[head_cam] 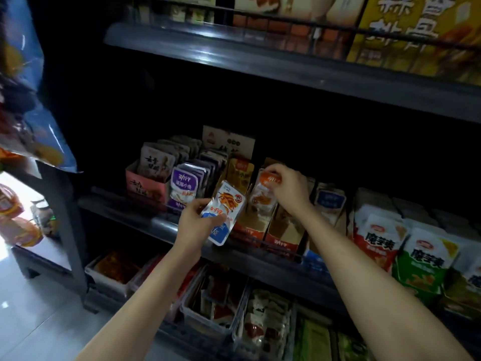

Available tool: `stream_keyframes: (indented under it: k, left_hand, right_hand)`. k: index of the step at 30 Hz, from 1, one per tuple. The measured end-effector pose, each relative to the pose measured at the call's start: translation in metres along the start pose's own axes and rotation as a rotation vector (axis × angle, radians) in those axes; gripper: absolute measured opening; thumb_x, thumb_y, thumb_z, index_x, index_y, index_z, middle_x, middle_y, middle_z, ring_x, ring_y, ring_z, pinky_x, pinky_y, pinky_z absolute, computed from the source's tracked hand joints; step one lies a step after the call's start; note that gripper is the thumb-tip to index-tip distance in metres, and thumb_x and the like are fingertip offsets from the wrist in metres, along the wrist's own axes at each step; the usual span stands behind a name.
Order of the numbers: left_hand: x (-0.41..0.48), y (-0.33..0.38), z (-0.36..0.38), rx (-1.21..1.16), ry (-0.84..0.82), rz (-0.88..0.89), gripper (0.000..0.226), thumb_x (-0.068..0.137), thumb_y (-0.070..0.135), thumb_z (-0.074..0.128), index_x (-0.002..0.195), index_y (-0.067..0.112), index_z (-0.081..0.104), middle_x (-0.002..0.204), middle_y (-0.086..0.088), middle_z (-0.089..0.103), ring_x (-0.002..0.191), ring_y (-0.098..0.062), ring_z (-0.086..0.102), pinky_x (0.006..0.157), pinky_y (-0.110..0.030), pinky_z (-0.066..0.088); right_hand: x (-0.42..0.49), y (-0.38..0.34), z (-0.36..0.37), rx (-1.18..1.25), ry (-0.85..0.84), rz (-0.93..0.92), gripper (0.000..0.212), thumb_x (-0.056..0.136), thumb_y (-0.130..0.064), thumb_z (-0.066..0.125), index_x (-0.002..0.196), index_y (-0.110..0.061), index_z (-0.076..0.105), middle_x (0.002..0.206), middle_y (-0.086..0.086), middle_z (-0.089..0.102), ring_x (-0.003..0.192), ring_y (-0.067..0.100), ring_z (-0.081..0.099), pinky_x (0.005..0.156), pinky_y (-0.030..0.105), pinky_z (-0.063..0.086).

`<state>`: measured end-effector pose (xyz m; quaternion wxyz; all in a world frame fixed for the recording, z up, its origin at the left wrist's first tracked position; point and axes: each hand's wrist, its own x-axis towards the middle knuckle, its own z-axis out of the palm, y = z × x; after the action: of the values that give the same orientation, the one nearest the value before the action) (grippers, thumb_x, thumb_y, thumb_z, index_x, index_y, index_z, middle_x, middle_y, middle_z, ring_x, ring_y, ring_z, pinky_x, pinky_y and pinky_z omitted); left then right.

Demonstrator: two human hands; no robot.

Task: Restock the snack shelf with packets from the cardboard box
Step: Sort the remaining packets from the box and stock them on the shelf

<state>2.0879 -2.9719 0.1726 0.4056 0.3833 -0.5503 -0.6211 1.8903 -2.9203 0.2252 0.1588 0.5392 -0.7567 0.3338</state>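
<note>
Left hand (194, 223), fingers (198, 204) around a blue-white packet (227, 204); right hand (289, 189), fingers (270, 169) tight on an orange packet (262, 198).

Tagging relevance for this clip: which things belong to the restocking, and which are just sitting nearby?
In the job: left hand gripping a blue packet; right hand pinching an orange packet; orange display boxes below it.
Just nearby: purple packets; pink box; red and green packets; bottom-shelf bins; hanging blue bag.
</note>
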Motion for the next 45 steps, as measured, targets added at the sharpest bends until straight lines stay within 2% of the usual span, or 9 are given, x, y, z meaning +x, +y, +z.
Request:
stream_keyframes:
  k: [7,14,19,25,28,32,36,42,45]
  left_hand:
    - [0.016,-0.015,0.010,-0.022,0.005,-0.028,0.040,0.075,0.003,0.078,0.110,0.011,0.059,0.106,-0.010,0.067,0.093,-0.027,0.067,0.083,-0.044,0.056]
    - [0.016,-0.012,0.011,-0.057,0.002,-0.023,0.038,0.076,-0.001,0.076,0.107,0.009,0.059,0.098,-0.007,0.068,0.083,-0.022,0.068,0.064,-0.028,0.052]
    - [0.016,-0.007,0.009,-0.047,0.000,-0.018,0.036,0.077,-0.001,0.074,0.109,0.008,0.059,0.098,-0.007,0.068,0.083,-0.021,0.067,0.062,-0.027,0.051]
    - [0.015,-0.003,0.007,-0.042,-0.002,-0.020,0.033,0.077,-0.002,0.074,0.106,0.008,0.060,0.098,-0.008,0.068,0.081,-0.021,0.067,0.061,-0.027,0.051]
    - [0.012,-0.002,0.008,-0.042,-0.019,-0.018,0.034,0.078,-0.001,0.075,0.107,0.009,0.060,0.099,-0.008,0.068,0.082,-0.020,0.068,0.060,-0.026,0.051]
    - [0.004,-0.001,0.014,-0.095,-0.027,-0.003,0.034,0.077,0.002,0.076,0.105,0.010,0.060,0.098,-0.006,0.068,0.084,-0.020,0.067,0.063,-0.026,0.051]
    - [-0.013,-0.003,0.032,-0.244,0.028,-0.066,0.029,0.076,0.001,0.076,0.099,0.005,0.058,0.098,-0.014,0.068,0.082,-0.026,0.067,0.066,-0.034,0.054]
    - [-0.029,0.001,0.037,-0.234,-0.044,-0.135,0.024,0.077,0.007,0.077,0.088,0.006,0.056,0.085,-0.010,0.064,0.064,-0.016,0.060,0.048,-0.021,0.048]
    - [-0.035,0.007,0.029,-0.206,-0.090,-0.106,0.020,0.079,0.007,0.074,0.093,0.013,0.061,0.090,-0.003,0.064,0.068,-0.017,0.062,0.053,-0.025,0.052]
  right_hand:
    - [0.012,0.023,0.034,-0.039,-0.132,0.119,0.033,0.090,-0.018,0.063,0.122,-0.024,0.063,0.117,0.005,0.067,0.104,0.025,0.064,0.083,0.032,0.050]
    - [0.016,0.033,0.048,-0.068,-0.065,0.120,0.041,0.088,-0.013,0.064,0.126,-0.027,0.059,0.125,0.004,0.061,0.115,0.026,0.056,0.091,0.034,0.049]
    - [0.023,0.036,0.050,-0.292,0.061,0.045,0.037,0.079,-0.019,0.074,0.115,-0.024,0.068,0.127,0.005,0.060,0.124,0.030,0.046,0.102,0.037,0.022]
    - [0.021,0.036,0.048,-0.445,0.126,-0.017,0.052,0.052,-0.021,0.090,0.101,-0.020,0.073,0.108,0.011,0.067,0.102,0.035,0.061,0.086,0.047,0.046]
    - [0.007,0.022,0.037,-0.321,0.265,-0.045,0.041,0.063,-0.025,0.086,0.100,-0.014,0.072,0.096,0.011,0.068,0.090,0.034,0.063,0.077,0.041,0.047]
    - [-0.045,-0.018,0.008,0.313,-0.058,0.340,0.045,0.085,-0.043,0.066,0.121,-0.017,0.060,0.105,-0.003,0.066,0.098,0.014,0.060,0.080,0.028,0.048]
    - [-0.093,-0.041,-0.011,0.757,-0.436,0.645,0.025,0.085,-0.036,0.068,0.099,-0.016,0.071,0.096,-0.003,0.070,0.086,0.006,0.061,0.064,0.013,0.044]
    - [-0.112,-0.025,-0.037,0.930,-0.469,0.754,0.006,0.089,-0.003,0.060,0.086,-0.007,0.058,0.083,0.012,0.068,0.065,0.016,0.067,0.050,0.023,0.051]
    - [-0.116,-0.013,-0.065,0.765,-0.572,0.645,0.008,0.089,0.000,0.058,0.087,-0.008,0.058,0.085,0.013,0.068,0.064,0.015,0.061,0.047,0.022,0.043]
